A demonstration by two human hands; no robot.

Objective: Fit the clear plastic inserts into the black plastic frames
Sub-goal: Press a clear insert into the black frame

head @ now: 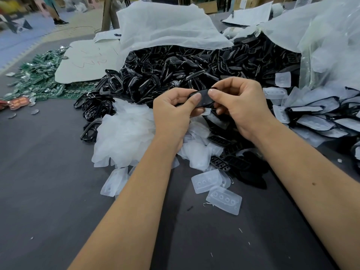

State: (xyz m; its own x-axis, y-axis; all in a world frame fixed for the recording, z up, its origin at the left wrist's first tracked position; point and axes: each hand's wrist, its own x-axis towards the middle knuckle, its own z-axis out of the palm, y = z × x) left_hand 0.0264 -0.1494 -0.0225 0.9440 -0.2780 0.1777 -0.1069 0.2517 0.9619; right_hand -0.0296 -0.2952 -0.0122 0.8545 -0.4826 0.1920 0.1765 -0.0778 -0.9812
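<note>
Both hands, left [171, 108] & right [239, 102], fingers pinching black frame [202, 97]; insert w/in not discernible.

2 hands [206, 106], 1 held frame [203, 97]

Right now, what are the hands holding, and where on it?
A black frame piece, pinched at its left end by the left hand and its right end by the right hand.

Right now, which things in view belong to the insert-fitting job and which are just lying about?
Job:
black frame held by left hand and right hand
pile of black frames
clear inserts
fitted frames

Lying about:
green circuit boards
white sheet
plastic bags
</note>
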